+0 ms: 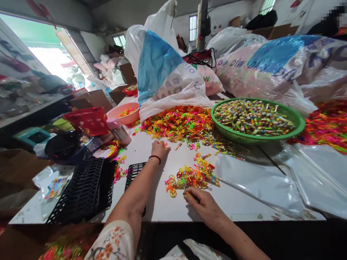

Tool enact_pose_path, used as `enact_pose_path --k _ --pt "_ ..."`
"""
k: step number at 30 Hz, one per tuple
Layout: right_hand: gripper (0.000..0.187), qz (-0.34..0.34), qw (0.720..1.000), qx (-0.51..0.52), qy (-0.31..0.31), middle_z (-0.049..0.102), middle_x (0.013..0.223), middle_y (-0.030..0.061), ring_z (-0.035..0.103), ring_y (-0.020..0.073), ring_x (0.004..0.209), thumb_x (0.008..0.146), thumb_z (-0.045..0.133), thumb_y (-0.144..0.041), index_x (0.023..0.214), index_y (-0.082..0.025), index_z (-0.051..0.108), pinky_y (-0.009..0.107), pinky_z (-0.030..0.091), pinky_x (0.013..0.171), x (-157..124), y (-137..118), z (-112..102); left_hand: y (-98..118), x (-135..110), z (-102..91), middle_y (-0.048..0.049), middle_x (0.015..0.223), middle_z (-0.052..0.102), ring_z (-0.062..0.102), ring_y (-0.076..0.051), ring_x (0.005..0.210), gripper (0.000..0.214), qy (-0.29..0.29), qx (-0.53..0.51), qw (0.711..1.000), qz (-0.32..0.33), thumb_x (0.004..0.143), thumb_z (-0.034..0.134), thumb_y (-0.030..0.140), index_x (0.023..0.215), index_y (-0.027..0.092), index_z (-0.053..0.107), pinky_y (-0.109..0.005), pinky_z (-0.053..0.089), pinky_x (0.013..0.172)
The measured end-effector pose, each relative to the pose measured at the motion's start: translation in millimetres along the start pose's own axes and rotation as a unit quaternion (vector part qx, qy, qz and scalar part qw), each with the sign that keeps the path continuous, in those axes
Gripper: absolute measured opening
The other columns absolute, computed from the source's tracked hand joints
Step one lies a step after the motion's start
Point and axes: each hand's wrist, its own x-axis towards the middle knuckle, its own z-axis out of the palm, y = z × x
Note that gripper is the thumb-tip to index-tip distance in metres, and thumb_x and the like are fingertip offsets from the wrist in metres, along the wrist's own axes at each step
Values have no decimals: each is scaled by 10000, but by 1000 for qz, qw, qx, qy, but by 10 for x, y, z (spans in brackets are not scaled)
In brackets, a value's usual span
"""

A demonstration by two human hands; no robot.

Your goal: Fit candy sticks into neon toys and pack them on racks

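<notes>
Head view. White worktop (165, 209): small heap of bright plastic pieces (189, 174) between middle and front edge. Right hand (203, 205) beside it, thumb and forefinger nearly together; whether they hold a piece cannot be told. Left hand (159, 151) near the large heap (179, 122), fingers narrowed, grip unclear. Green basket (253, 138), towards the far right corner: full of striped, wrapped tubes (252, 117). Pink basin (132, 118), far left: orange and yellow pieces (126, 112). Black crates (78, 187), front left corner.

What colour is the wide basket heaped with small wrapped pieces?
The basket is green; it shows best in the head view.
</notes>
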Motion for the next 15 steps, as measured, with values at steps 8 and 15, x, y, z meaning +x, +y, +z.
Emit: enact_pose_path --k 8,15 --pt "294 23 995 61 79 547 657 -8 454 115 579 821 639 -483 831 -194 697 243 380 539 66 33 -163 -98 -52 -85 -176 1167 550 515 -293 1151 442 -3 -115 990 -79 678 638 120 1114 120 565 -384 385 971" --pt "372 84 974 186 97 483 562 -61 420 90 503 735 706 -538 788 -198 565 216 365 476 175 -67 -30 -314 -583 -381 -81 888 646 660 -177 826 375 -38 -353 922 -154 739 508 169 1110 142 557 -340 531 775"
